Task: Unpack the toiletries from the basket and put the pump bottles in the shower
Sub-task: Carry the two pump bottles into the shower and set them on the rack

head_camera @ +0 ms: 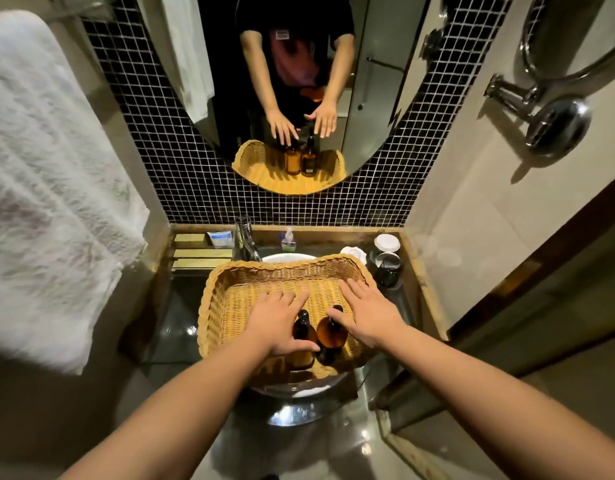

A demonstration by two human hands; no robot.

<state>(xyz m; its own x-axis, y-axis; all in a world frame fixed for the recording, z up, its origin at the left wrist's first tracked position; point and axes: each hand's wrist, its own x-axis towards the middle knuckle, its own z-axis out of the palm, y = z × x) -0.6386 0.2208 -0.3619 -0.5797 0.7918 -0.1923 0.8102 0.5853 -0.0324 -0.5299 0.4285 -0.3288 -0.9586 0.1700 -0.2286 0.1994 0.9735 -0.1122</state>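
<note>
A woven wicker basket sits on top of the round sink basin. Two amber pump bottles stand upright in its near part: the left bottle and the right bottle, side by side. My left hand hovers over the left bottle with fingers spread and straight. Just right of the right bottle's pump, my right hand is spread flat. Neither hand grips a bottle. The mirror above shows both hands open over the bottles.
A white towel hangs at the left. Behind the basket stand a tap, a small soap dispenser, a blue-white tube, folded items and covered cups. A chrome wall fitting juts out at the right.
</note>
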